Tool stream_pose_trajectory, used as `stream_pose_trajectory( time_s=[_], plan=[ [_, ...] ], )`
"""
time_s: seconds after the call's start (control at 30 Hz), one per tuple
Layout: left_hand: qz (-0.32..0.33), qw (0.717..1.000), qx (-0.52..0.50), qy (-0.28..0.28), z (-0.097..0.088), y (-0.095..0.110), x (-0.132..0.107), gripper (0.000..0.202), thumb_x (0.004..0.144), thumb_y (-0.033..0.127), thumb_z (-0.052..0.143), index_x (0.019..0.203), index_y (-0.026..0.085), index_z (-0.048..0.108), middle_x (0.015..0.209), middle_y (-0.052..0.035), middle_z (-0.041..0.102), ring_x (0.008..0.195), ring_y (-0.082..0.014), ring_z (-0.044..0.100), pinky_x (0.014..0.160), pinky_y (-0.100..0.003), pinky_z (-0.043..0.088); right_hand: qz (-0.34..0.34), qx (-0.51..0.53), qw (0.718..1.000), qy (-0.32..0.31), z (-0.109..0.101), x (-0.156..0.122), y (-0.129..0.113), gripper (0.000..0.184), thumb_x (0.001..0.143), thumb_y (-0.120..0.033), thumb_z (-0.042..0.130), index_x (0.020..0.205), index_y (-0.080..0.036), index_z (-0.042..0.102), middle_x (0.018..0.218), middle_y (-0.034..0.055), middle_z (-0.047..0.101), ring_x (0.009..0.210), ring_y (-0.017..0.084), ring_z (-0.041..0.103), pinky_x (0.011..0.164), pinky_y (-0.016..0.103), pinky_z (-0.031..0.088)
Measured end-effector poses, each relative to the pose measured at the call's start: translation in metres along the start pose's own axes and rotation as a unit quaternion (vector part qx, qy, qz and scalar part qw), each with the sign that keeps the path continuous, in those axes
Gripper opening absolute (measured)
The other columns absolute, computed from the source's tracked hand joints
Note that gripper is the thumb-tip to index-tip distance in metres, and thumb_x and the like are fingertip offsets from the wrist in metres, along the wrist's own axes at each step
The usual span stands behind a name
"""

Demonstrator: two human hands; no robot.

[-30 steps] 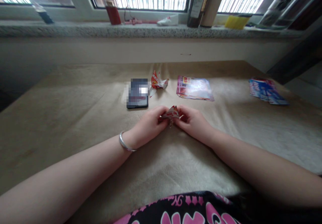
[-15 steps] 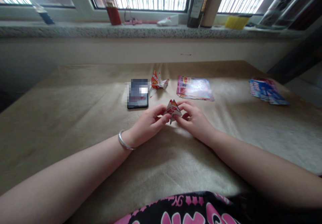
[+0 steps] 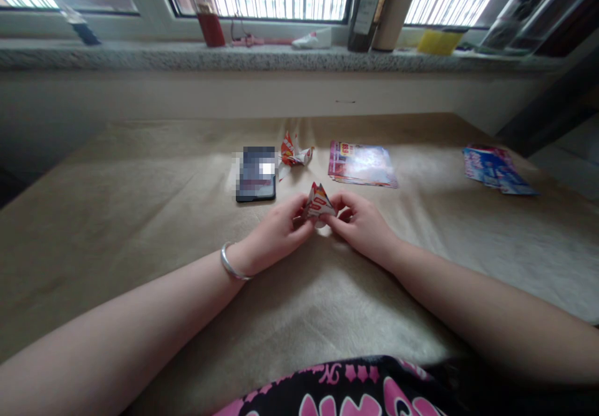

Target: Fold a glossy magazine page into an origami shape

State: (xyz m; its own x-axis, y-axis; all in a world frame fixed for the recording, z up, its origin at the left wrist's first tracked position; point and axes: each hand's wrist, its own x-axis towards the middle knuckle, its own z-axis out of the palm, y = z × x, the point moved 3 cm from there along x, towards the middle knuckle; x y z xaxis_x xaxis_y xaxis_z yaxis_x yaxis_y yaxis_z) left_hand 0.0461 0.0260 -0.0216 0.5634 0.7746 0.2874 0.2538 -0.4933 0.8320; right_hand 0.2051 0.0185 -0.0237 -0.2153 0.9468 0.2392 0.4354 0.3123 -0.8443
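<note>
A small folded paper piece (image 3: 318,203), red and white with print, stands up like a pointed triangle between my two hands over the tan cloth-covered table (image 3: 140,216). My left hand (image 3: 276,232), with a silver bangle on its wrist, pinches the piece's left side. My right hand (image 3: 362,226) pinches its right side with fingers curled. A finished folded paper figure (image 3: 294,151) of the same printed paper lies farther back, beside a dark phone (image 3: 256,174).
A stack of printed paper sheets (image 3: 361,164) lies behind my right hand, and blue printed sheets (image 3: 496,169) lie at the far right. The stone window sill (image 3: 262,57) behind the table carries a red cup (image 3: 210,26), a dark jar (image 3: 365,10) and a yellow box (image 3: 438,40).
The folded piece has turned from lying flat and wide between my fingers to standing upright as a pointed shape. Both hands have shifted slightly away from me and stay on it.
</note>
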Motion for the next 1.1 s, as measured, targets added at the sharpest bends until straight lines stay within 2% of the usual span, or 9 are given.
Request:
stream_pose_trajectory(
  time_s=[0.13, 0.27, 0.43, 0.57, 0.77, 0.93, 1.03, 1.1],
  plan=[
    [-0.003, 0.999, 0.030, 0.009, -0.001, -0.002, 0.001, 0.022, 0.087, 0.016, 0.048, 0.108, 0.017, 0.053, 0.102, -0.0053, 0.062, 0.094, -0.0169, 0.061, 0.085, -0.031, 0.051, 0.009, 0.020, 1.000, 0.002, 0.001, 0.000, 0.001, 0.012, 0.076, -0.025, 0.062, 0.082, -0.020, 0.052, 0.073, -0.0033, 0.056, 0.055, 0.008, 0.052, 0.052, 0.022, 0.044],
    [0.007, 1.000, 0.019, 0.011, -0.001, -0.003, 0.001, 0.020, 0.089, 0.018, 0.046, 0.108, 0.017, 0.053, 0.102, -0.0050, 0.063, 0.093, -0.0160, 0.061, 0.084, -0.029, 0.050, -0.001, 0.044, 0.999, 0.008, 0.002, 0.000, 0.000, 0.016, 0.075, -0.023, 0.062, 0.086, -0.021, 0.050, 0.078, -0.0021, 0.057, 0.063, 0.010, 0.054, 0.055, 0.022, 0.046],
    [-0.003, 1.000, 0.011, 0.005, -0.001, -0.001, 0.001, 0.020, 0.089, 0.017, 0.047, 0.108, 0.017, 0.052, 0.099, -0.0046, 0.063, 0.088, -0.0148, 0.061, 0.079, -0.027, 0.051, -0.009, 0.037, 0.999, 0.014, 0.000, -0.001, -0.003, 0.009, 0.077, -0.025, 0.061, 0.083, -0.021, 0.055, 0.071, -0.0032, 0.057, 0.063, 0.010, 0.053, 0.056, 0.023, 0.044],
    [0.013, 1.000, 0.000, 0.001, -0.001, 0.003, 0.001, 0.021, 0.086, 0.016, 0.051, 0.108, 0.017, 0.052, 0.099, -0.0038, 0.063, 0.089, -0.0133, 0.061, 0.080, -0.026, 0.050, -0.027, 0.031, 0.999, 0.007, -0.001, -0.002, -0.006, 0.007, 0.080, -0.027, 0.059, 0.083, -0.020, 0.060, 0.073, -0.0018, 0.060, 0.064, 0.011, 0.055, 0.057, 0.024, 0.044],
    [0.007, 1.000, -0.014, 0.014, -0.002, 0.000, 0.002, 0.019, 0.086, 0.016, 0.053, 0.104, 0.015, 0.055, 0.098, -0.0050, 0.063, 0.090, -0.0154, 0.061, 0.082, -0.030, 0.051, -0.003, 0.053, 0.999, 0.006, 0.000, -0.002, -0.001, 0.014, 0.079, -0.028, 0.061, 0.090, -0.021, 0.055, 0.070, -0.0030, 0.059, 0.060, 0.010, 0.056, 0.054, 0.023, 0.043],
    [-0.009, 0.998, -0.060, 0.004, -0.001, -0.003, 0.002, 0.024, 0.088, 0.019, 0.052, 0.111, 0.016, 0.052, 0.105, -0.0075, 0.063, 0.097, -0.0171, 0.062, 0.085, -0.031, 0.050, 0.012, 0.099, 0.995, 0.006, 0.001, 0.001, 0.005, 0.020, 0.080, -0.034, 0.060, 0.092, -0.021, 0.050, 0.067, -0.0037, 0.058, 0.059, 0.011, 0.056, 0.054, 0.023, 0.042],
    [-0.045, 0.996, -0.081, -0.006, 0.001, -0.008, 0.001, 0.030, 0.090, 0.025, 0.050, 0.119, 0.018, 0.047, 0.105, -0.0075, 0.064, 0.092, -0.0168, 0.064, 0.079, -0.029, 0.052, 0.015, 0.087, 0.996, 0.016, 0.000, 0.001, 0.005, 0.021, 0.079, -0.035, 0.061, 0.092, -0.021, 0.050, 0.062, -0.0061, 0.054, 0.055, 0.010, 0.052, 0.052, 0.023, 0.040],
    [-0.065, 0.994, -0.091, -0.011, 0.001, -0.010, 0.001, 0.037, 0.091, 0.028, 0.048, 0.126, 0.019, 0.041, 0.101, -0.0068, 0.065, 0.082, -0.0149, 0.065, 0.071, -0.027, 0.053, 0.015, 0.081, 0.996, 0.018, 0.000, 0.000, 0.004, 0.023, 0.080, -0.035, 0.061, 0.093, -0.021, 0.050, 0.060, -0.0068, 0.052, 0.054, 0.010, 0.051, 0.052, 0.023, 0.039]
  ],
)
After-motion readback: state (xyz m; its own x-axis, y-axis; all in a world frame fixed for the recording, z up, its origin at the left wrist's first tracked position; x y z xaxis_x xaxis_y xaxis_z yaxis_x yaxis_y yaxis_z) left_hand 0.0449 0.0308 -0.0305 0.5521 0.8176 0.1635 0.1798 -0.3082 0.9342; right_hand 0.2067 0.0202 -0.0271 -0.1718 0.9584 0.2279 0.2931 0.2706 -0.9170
